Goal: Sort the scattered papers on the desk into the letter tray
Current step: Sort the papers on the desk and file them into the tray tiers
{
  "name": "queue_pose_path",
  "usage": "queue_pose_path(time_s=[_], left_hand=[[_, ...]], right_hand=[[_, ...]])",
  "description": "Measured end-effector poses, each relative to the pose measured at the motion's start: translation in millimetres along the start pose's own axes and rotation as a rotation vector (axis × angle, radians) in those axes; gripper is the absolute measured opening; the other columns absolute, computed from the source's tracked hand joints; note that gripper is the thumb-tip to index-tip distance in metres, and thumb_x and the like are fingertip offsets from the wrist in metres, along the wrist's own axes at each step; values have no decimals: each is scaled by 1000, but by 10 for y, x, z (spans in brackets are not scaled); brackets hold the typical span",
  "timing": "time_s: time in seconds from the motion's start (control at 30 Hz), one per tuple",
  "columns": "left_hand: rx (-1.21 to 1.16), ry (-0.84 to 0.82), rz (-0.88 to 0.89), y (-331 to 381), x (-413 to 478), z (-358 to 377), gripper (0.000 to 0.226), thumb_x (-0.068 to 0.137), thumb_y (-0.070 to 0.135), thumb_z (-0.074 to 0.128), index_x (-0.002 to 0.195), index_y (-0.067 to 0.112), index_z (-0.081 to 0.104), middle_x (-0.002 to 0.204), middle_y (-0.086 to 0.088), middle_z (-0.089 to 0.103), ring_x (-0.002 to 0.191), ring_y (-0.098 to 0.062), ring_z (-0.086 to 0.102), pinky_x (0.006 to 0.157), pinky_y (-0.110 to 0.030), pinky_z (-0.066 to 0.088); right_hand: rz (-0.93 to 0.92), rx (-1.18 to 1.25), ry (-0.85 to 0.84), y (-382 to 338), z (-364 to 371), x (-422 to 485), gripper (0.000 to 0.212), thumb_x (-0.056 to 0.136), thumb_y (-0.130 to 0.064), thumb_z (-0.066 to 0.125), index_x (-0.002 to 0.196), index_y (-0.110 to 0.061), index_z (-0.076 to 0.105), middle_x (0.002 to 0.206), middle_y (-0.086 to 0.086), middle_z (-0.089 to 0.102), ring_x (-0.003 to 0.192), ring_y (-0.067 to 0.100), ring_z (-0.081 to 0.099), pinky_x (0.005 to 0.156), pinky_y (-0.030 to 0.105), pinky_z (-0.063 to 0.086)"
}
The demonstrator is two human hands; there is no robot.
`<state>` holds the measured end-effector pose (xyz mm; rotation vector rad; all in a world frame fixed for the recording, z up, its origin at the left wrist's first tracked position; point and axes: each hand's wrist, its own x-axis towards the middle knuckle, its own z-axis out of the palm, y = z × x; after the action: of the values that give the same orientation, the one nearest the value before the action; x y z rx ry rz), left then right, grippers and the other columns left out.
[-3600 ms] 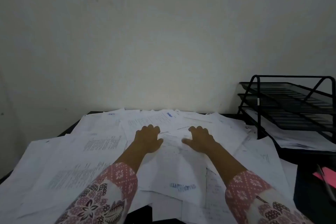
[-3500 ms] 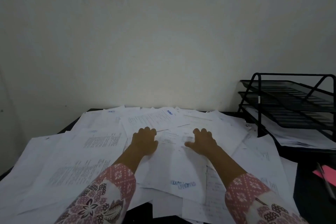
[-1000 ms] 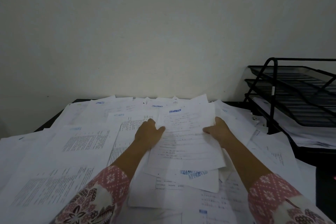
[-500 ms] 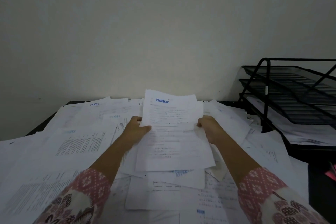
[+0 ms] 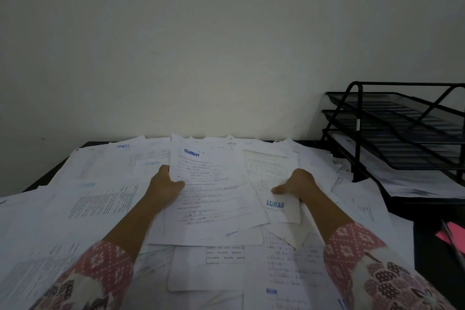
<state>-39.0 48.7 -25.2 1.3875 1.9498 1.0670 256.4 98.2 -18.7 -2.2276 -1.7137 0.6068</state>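
An APPROVED-stamped sheet (image 5: 208, 184) is pinched at its left edge by the closed left hand (image 5: 164, 187), and a LUNAS-stamped sheet (image 5: 273, 184) at its right edge by the closed right hand (image 5: 299, 187), both just above the pile of scattered papers (image 5: 100, 199) on the desk (image 5: 50, 173). With each limp sheet held by one edge, sagging, snagging of loose neighbours, or misfiling is judged possible. Counted: two sheets held, two hands, one three-tier letter tray (image 5: 402, 133) at far right, its bottom tier already holding paper; loose sheets too overlapped to be counted.

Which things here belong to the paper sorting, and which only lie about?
Belong:
white sheet stamped APPROVED in left hand
white sheet stamped LUNAS in right hand
black wire letter tray

Lying about:
pink paper pieces
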Motion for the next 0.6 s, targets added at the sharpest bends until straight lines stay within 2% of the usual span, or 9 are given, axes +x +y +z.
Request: queue_pose_path(time_s=[0.07,0.13,0.2,0.27,0.33,0.4,0.47,0.6], left_hand=[[1,29,29,-4,-24,15,43,90,7,57,130,1,42,128,-16,52,114,-29,51,84,-26,37],[-3,56,48,-9,-31,16,43,91,5,56,131,1,42,129,-17,52,115,-30,50,87,-28,38],[-7,78,49,-2,-26,6,43,91,5,55,131,1,41,131,-17,51,118,-31,49,95,-33,40],[-11,99,44,7,-18,-3,43,91,4,54,132,1,41,131,-17,51,119,-32,49,98,-36,40],[-32,109,30,22,-22,3,45,91,4,53,133,2,39,133,-17,50,120,-33,48,98,-38,40],[-48,109,18,32,-23,17,47,91,3,53,135,3,37,135,-16,48,122,-33,46,100,-39,39],[-63,99,17,39,-21,38,48,90,3,53,136,3,37,134,-16,49,121,-33,47,100,-39,40],[-99,70,28,66,-44,102,46,89,1,53,133,2,40,130,-16,52,117,-31,50,93,-33,41]], right_hand=[[12,200,-19,3,21,5,36,76,-22,78,91,1,54,99,14,60,79,22,61,59,28,51],[25,287,52,48,26,9,18,84,-7,67,78,-2,51,94,17,59,76,24,56,61,31,51],[32,291,149,130,-21,12,26,87,-3,55,65,-7,42,79,11,53,69,22,51,58,30,46],[46,218,187,228,-93,36,27,86,-5,50,62,-8,40,72,6,48,65,18,49,54,23,36],[113,63,137,292,-171,11,13,85,-17,51,76,-7,51,91,10,55,91,25,57,70,26,40],[208,-114,93,363,-203,15,30,86,-28,51,109,-10,57,122,13,51,117,29,47,92,33,41],[228,-190,91,421,-222,-6,38,88,-26,49,122,-9,52,132,15,45,122,28,41,99,34,40],[211,-23,187,453,-167,50,33,86,-12,55,117,-2,53,126,19,50,117,31,47,93,34,44]])
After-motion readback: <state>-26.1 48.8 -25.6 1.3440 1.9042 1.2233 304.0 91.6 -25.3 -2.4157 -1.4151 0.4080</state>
